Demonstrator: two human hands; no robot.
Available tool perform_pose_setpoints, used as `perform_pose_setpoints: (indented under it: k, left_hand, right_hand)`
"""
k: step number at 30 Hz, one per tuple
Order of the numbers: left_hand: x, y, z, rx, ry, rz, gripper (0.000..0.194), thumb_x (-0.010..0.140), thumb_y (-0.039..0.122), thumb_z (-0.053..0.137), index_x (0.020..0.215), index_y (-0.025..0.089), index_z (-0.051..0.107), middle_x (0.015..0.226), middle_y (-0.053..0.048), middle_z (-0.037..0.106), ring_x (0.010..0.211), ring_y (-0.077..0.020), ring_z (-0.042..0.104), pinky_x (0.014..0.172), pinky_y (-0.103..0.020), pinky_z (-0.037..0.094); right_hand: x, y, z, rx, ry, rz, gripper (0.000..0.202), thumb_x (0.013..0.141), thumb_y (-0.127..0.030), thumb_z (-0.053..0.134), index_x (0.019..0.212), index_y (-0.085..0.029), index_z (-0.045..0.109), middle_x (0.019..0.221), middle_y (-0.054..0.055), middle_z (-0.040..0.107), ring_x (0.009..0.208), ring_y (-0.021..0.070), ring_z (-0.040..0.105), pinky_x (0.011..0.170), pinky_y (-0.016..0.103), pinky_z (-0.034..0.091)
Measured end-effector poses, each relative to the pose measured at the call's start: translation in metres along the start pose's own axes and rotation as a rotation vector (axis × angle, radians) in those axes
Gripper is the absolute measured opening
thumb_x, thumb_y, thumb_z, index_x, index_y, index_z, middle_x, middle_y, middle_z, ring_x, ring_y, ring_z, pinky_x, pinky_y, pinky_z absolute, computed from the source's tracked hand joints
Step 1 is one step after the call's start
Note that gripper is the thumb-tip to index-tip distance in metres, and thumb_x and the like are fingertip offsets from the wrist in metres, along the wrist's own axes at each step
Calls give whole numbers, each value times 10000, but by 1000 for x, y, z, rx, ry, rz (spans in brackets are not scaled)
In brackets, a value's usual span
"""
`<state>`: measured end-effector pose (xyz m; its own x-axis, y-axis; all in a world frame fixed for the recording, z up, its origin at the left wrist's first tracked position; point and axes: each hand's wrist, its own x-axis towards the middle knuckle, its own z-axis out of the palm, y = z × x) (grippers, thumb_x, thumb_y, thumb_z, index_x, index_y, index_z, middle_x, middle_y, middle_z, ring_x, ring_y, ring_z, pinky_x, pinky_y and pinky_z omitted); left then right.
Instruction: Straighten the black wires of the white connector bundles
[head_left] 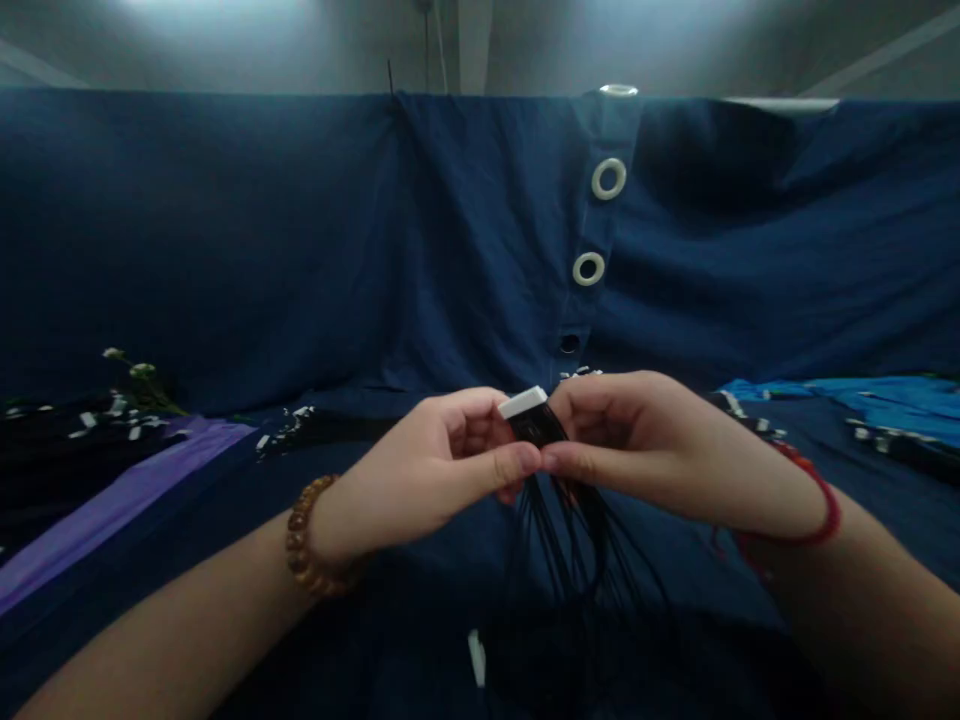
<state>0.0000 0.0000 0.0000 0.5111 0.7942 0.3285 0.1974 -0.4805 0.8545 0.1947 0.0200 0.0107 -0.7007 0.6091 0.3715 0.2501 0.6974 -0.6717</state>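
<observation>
A white connector (523,403) points upward between my two hands at the middle of the view. Black wires (555,540) run down from it and fan out below. My left hand (457,450) pinches the wires just under the connector from the left, thumb in front. From the right, my right hand (622,430) grips the same bundle, its thumb tip meeting the left thumb tip. The fingers behind the bundle are partly hidden. Lower down, a loose white connector (477,657) lies on the dark blue cloth.
Dark wire bundles with white ends (289,428) lie behind my left hand. A purple strip (127,490) and white flowers (141,370) are at the left. Blue wires (885,400) lie at the right. A blue curtain (262,240) with rings hangs behind.
</observation>
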Motion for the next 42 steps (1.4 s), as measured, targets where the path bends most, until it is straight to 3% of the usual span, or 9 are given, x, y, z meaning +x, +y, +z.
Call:
perform_pose_setpoints:
  k: [4,10,17,21,26,32,36,39,42]
  left_hand:
    - [6,-18,5,-41,-80,-55,98,801,241,543,816,147,521,757,-16,581,692,-120,563,678,-244,463]
    - [4,-33,12,-381,-120,-329,35,815,153,430,781,161,425,619,42,482,598,-103,578,635,-263,471]
    - [2,-34,8,-590,-250,-504,145,849,201,442,740,186,348,558,86,338,376,-5,263,349,-94,254]
    - [4,-35,7,-694,-289,-522,186,874,221,405,697,171,375,500,83,300,394,-35,327,393,-146,391]
    - [3,-33,6,-680,-239,-536,160,871,257,428,750,152,435,540,79,297,384,0,198,340,-76,186]
    - [1,-33,8,-577,-186,-352,130,875,225,419,791,146,480,585,41,443,449,-47,464,461,-178,451]
    - [4,-32,9,-549,-37,-265,126,878,207,421,804,130,488,630,7,529,544,-103,599,577,-242,514]
    - [6,-28,6,-652,58,-246,127,882,168,400,800,123,486,622,18,497,505,-70,556,534,-206,507]
    - [5,-21,-1,-889,26,-310,199,902,188,340,816,116,503,578,52,378,380,1,340,356,-78,346]
  right_hand:
    - [5,12,1,51,-158,77,195,801,-267,582,706,-164,446,661,-5,581,612,130,572,515,214,423]
    - [27,37,0,107,-447,136,206,817,-316,557,744,-130,507,649,6,588,577,114,569,519,214,442]
    - [31,48,-7,208,-652,213,190,820,-290,545,856,-104,528,643,8,601,549,102,590,514,203,472]
    - [29,46,-12,172,-633,191,219,809,-312,563,730,-116,506,588,-7,579,539,101,586,504,192,457]
    - [26,40,-18,95,-547,160,190,812,-286,561,743,-111,530,602,-10,573,543,89,549,518,197,438]
    - [23,34,-18,167,-476,130,145,802,-234,575,809,-90,559,679,14,590,620,108,556,556,214,425]
    - [29,37,-3,372,-404,68,151,817,-217,554,909,-104,515,838,38,596,752,125,574,674,260,450]
    - [32,40,7,543,-392,57,154,786,-187,557,903,-106,499,772,39,594,677,141,590,615,281,469]
    - [32,37,7,693,-238,68,112,794,-207,494,878,-137,468,568,-54,439,523,93,522,506,216,431]
